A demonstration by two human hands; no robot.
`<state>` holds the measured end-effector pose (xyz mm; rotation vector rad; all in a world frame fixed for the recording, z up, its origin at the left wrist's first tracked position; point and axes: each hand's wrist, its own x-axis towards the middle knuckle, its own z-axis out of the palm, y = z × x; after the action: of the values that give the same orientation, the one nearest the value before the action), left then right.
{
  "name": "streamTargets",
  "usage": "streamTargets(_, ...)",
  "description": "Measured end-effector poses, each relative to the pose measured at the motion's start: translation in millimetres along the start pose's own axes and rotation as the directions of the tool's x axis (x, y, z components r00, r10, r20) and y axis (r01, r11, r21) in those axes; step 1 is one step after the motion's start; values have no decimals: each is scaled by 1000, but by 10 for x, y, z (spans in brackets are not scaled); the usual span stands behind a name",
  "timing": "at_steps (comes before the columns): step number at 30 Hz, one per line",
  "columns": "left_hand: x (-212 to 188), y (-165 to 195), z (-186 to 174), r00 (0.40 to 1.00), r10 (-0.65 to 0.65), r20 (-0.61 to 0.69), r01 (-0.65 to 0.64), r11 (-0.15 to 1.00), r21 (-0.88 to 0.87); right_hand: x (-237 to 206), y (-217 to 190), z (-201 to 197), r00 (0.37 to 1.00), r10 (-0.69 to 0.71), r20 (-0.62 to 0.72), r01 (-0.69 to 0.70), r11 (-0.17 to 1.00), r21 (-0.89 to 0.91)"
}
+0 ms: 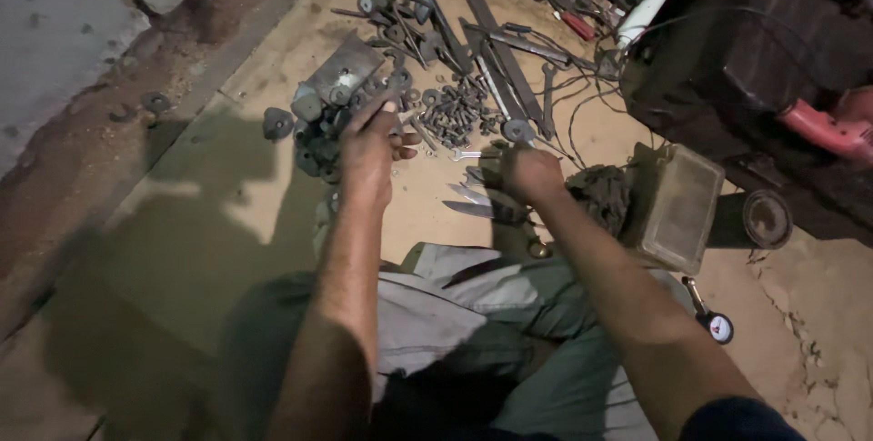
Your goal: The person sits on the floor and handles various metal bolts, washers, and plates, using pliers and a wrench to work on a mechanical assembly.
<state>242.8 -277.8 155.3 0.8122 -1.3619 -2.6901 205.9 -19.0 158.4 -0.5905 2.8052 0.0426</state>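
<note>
- Left hand: fingers half spread, touching the pile of metal parts; holding nothing clearly.
- Right hand: closed around a spanner, probably stiff, heavy, slippery; best gripped mid-shaft.

One view only, head-worn, looking steeply down and forward from above the person's lap. Both forearms enter from the bottom edge and run up to mid-frame; left hand and right hand sit near centre. Close range: the floor sheet fills most of the frame. Scattered metal parts lie just beyond the hands. No second view to compare overlap.
</note>
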Motion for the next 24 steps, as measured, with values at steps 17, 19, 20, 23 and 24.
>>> streamTargets(17,-23,57,58,971,-48,235,86,985,-152,151,-305,-269,965,194,177,-208,976,60)
streamTargets(19,15,0,24,973,-73,217,107,983,-149,133,-264,-226,963,229,145,-243,966,87)
streamTargets(20,43,-31,12,974,-82,213,116,982,-150,132,-232,-190,952,251,175,-267,960,77)
streamTargets(23,121,-132,18,986,-75,150,87,994,-72,116,-119,-83,949,262,176,-276,959,60)
streamTargets(24,156,-128,-9,994,-52,101,55,998,-28,141,-107,-60,970,210,121,-220,973,69)
